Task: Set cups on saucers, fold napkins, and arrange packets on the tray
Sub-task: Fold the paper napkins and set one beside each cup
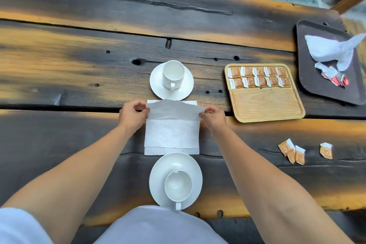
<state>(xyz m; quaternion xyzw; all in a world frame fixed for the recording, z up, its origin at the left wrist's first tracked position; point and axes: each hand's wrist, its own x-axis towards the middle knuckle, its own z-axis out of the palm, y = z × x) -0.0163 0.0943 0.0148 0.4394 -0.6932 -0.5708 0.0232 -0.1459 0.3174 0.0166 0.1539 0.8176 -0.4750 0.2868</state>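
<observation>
- Left grip (133, 116): thumb and fingers are closed in a pinch on the left corner of the napkin's (172, 132) lifted far flap.
- Napkin: white, flat on the worktop (79, 65) between the two grips. Its far flap is raised and turned toward the person. A second white sheet shows beneath it at the far and near edges.
- Beyond the grips: far cup (173, 74) stands upright on the far saucer (156, 85), just beside the sheets' far edge.
- Nearer than the grips: near cup (178, 186) stands on the near saucer (158, 168), just beside the sheets' near edge.
- Right grip (213, 119): closed in a pinch on the flap's right corner.
- Right of the right grip: wooden tray (265, 105), with orange packets (259, 77) in two rows along its far side.
- Right of that grip and nearer: a few loose packets (293, 151) on the worktop.
- Far right: dark tray (309, 77) carrying a crumpled napkin (328, 47) and torn wrappers.
</observation>
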